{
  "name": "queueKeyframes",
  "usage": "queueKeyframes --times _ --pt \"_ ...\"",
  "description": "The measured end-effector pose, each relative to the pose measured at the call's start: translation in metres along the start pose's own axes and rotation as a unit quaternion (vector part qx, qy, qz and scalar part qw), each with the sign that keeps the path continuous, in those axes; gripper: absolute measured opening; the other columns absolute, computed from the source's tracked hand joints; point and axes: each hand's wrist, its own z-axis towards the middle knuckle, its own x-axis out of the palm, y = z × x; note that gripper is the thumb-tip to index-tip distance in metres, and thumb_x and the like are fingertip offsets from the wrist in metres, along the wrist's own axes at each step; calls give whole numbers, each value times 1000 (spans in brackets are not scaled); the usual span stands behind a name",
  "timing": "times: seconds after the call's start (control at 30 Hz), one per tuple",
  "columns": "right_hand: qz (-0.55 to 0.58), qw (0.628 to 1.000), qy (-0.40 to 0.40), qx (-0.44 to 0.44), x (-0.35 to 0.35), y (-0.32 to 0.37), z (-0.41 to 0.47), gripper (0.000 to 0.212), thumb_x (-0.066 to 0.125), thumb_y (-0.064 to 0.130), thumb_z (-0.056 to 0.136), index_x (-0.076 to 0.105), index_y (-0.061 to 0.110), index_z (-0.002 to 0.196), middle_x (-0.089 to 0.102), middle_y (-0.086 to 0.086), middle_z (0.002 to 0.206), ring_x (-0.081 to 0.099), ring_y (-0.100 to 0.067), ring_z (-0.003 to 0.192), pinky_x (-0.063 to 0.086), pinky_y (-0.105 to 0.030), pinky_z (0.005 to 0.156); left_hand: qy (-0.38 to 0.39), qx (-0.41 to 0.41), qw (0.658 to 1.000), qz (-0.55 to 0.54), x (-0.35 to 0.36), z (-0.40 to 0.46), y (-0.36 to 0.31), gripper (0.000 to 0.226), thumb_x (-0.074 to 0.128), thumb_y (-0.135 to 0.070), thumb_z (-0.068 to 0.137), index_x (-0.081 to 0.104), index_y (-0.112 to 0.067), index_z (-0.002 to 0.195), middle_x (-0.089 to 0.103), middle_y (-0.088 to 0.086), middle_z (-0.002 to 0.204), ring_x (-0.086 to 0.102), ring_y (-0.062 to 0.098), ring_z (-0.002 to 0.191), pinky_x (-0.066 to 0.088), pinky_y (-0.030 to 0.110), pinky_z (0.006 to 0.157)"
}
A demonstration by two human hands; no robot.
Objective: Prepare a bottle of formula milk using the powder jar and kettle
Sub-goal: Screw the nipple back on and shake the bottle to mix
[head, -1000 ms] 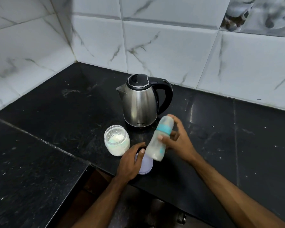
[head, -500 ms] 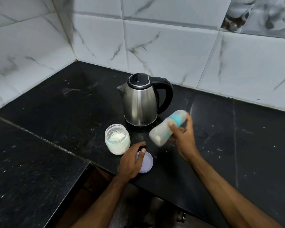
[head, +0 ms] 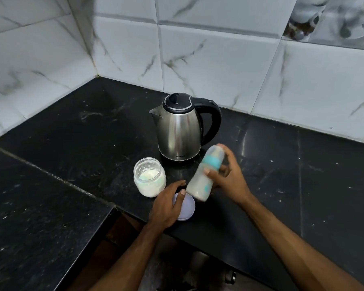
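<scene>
My right hand grips a baby bottle with a teal collar and clear cap, filled with milky liquid. The bottle is blurred, held off the counter and tilted with its top to the upper right. My left hand rests on a pale purple lid that lies flat on the black counter. The open glass powder jar, partly full of white powder, stands just left of the lid. Behind them stands the steel kettle, lid down, black handle to the right.
White marble-pattern tiles form the corner walls behind the counter. The counter's front edge runs under my forearms, with a dark gap below it. A lower black slab extends at the left.
The bottle swung from nearly upright to steeply tilted and back toward upright in my right hand, a shaking motion. My left hand stayed on the lid.
</scene>
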Motion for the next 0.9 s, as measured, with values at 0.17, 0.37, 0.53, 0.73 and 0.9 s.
queueKeyframes --times 0.17,0.37,0.53,0.73,0.9 --pt "47 997 -61 -10 -4 4 6 72 72 16 81 34 36 138 61 -13 116 68 -27 99 60 -38 70 0 -5 1000 -3 0 0 -1 47 42 -49 97 60 -22 131 66 -10 127 59 2 118 48 32 102" --pt "34 998 -47 -21 -8 18 12 72 71 4 84 33 30 140 63 -14 114 70 -21 93 59 -36 67 -8 -1 1000 -6 1 -1 -1 47 42 -49 96 61 -21 129 66 -11 125 59 1 117 47 29 102" --pt "6 1000 -2 -15 -12 15 7 80 75 13 78 31 31 142 60 -19 121 69 -26 98 59 -35 68 -10 1 1000 -2 1 0 -1 47 42 -48 96 62 -21 128 66 -12 125 59 0 115 47 25 101" --pt "64 995 -78 -24 -16 24 12 74 71 10 83 32 30 142 70 -6 103 71 -23 91 60 -38 67 -11 -1 1000 -3 1 -1 -1 49 42 -50 95 61 -22 130 66 -12 126 58 -2 117 45 22 102" --pt "-24 998 50 4 -13 18 1 76 72 7 81 32 31 141 64 -16 115 70 -24 94 59 -35 67 -6 1 1000 -1 1 0 -1 51 41 -52 95 61 -21 131 65 -11 126 58 -2 117 44 16 100"
